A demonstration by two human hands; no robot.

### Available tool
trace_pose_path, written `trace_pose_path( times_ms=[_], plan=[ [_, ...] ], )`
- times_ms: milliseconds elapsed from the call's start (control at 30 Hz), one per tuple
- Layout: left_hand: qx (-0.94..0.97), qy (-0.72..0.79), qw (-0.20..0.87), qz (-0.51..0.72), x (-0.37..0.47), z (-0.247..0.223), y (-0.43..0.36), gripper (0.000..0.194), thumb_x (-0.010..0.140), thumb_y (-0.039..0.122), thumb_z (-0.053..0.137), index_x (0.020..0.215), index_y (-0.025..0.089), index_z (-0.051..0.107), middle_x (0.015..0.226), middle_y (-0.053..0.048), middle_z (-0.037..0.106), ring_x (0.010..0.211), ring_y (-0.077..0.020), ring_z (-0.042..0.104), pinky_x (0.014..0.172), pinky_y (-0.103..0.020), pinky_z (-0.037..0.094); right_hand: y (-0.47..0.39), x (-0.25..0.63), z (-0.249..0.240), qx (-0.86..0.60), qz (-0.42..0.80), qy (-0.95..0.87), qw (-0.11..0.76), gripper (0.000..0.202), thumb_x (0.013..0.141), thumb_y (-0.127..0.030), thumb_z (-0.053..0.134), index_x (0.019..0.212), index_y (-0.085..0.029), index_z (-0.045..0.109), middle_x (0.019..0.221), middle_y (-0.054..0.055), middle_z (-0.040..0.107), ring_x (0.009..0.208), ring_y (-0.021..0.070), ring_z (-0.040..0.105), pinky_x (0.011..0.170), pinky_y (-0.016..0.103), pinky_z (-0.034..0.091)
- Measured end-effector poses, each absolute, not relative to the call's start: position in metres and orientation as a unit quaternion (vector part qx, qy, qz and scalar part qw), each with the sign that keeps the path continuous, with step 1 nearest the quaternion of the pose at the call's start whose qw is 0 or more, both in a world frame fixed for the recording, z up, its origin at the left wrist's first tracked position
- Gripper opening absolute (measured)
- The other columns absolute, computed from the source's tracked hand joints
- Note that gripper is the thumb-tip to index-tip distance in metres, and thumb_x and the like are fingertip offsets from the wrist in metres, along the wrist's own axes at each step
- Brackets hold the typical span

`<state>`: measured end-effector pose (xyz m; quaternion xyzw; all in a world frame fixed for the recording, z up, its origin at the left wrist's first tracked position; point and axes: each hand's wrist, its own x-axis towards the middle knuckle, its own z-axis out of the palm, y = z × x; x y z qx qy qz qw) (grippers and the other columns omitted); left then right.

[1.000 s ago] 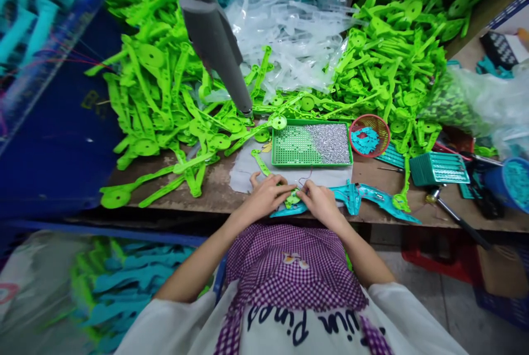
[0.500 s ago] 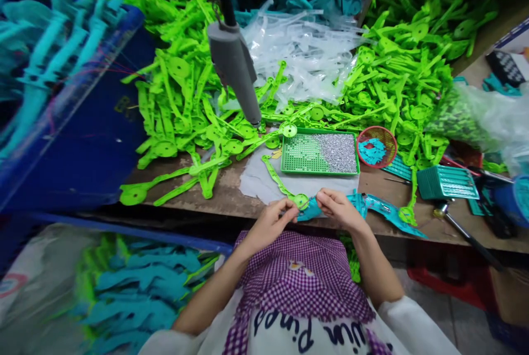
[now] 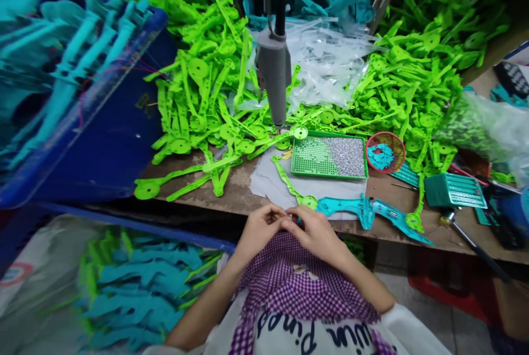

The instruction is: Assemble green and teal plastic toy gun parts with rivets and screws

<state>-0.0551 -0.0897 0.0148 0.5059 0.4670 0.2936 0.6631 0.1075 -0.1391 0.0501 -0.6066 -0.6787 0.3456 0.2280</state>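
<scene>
Above lettering "Pines", left hand and right hand pinch fingers narrowly, contents unclear.

Blue crate, 1 dark-handled tool, plastic bag — green pieces inside

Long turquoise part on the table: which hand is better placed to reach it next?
Likely the right hand: it sits close to the left end of the long turquoise part, while the left hand is farther away.
</scene>
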Motion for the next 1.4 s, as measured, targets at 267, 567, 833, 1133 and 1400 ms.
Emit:
trace_pose_path(
  times_ms=[267, 567, 833, 1133, 1400],
  plan=[
    [0.42, 0.471, 0.616, 0.471, -0.039, 0.006, -0.067, 0.045, 0.078, 0.06, 0.067, 0.1, 0.021, 0.06, 0.084, -0.003, 0.067, 0.066, -0.0122, 0.061, 0.062, -0.025, 0.051, -0.073, 0.124, 0.074, -0.596, 0.317, -0.688, 0.265, 0.014, 0.092, -0.023, 0.055, 0.083, -0.018, 0.065, 0.081, 0.002, 0.064, 0.077, 0.0142, 0.058, 0.075, 0.026, 0.043],
    [0.864, 0.382, 0.186, 0.27, -0.03, -0.038, -0.061, 0.024, 0.092, 0.031, 0.057, 0.111, 0.021, 0.068, 0.123, -0.011, 0.066, 0.118, -0.0269, 0.057, 0.095, -0.043, 0.045, -0.019, 0.124, 0.038, -0.632, 0.248, -0.71, 0.189, 0.017, 0.095, -0.025, 0.051, 0.095, -0.018, 0.066, 0.093, 0.005, 0.068, 0.083, 0.0161, 0.058, 0.075, 0.027, 0.038],
    [0.873, 0.403, 0.151, 0.23, -0.03, -0.041, -0.065, 0.026, 0.093, 0.037, 0.056, 0.111, 0.023, 0.069, 0.125, -0.01, 0.066, 0.116, -0.026, 0.057, 0.096, -0.043, 0.039, -0.004, 0.113, 0.029, -0.595, 0.118, -0.794, -0.041, 0.026, 0.098, -0.02, 0.043, 0.098, -0.015, 0.068, 0.101, 0.013, 0.066, 0.098, 0.024, 0.058, 0.088, 0.039, 0.026],
    [0.867, 0.405, 0.164, 0.24, -0.029, -0.038, -0.065, 0.025, 0.092, 0.037, 0.056, 0.109, 0.023, 0.069, 0.123, -0.009, 0.067, 0.116, -0.026, 0.056, 0.096, -0.043, 0.037, -0.003, 0.116, 0.023, -0.611, 0.137, -0.779, -0.027, 0.026, 0.097, -0.03, 0.046, 0.096, -0.017, 0.069, 0.101, 0.01, 0.066, 0.095, 0.0237, 0.057, 0.081, 0.038, 0.023],
    [0.864, 0.407, 0.166, 0.246, -0.029, -0.038, -0.065, 0.024, 0.093, 0.037, 0.056, 0.109, 0.023, 0.068, 0.124, -0.009, 0.067, 0.116, -0.0256, 0.057, 0.096, -0.044, 0.036, 0.005, 0.107, 0.036, -0.627, 0.138, -0.762, -0.086, 0.021, 0.094, -0.026, 0.051, 0.098, -0.016, 0.069, 0.103, 0.013, 0.069, 0.103, 0.0272, 0.057, 0.087, 0.042, 0.025]
  ],
)
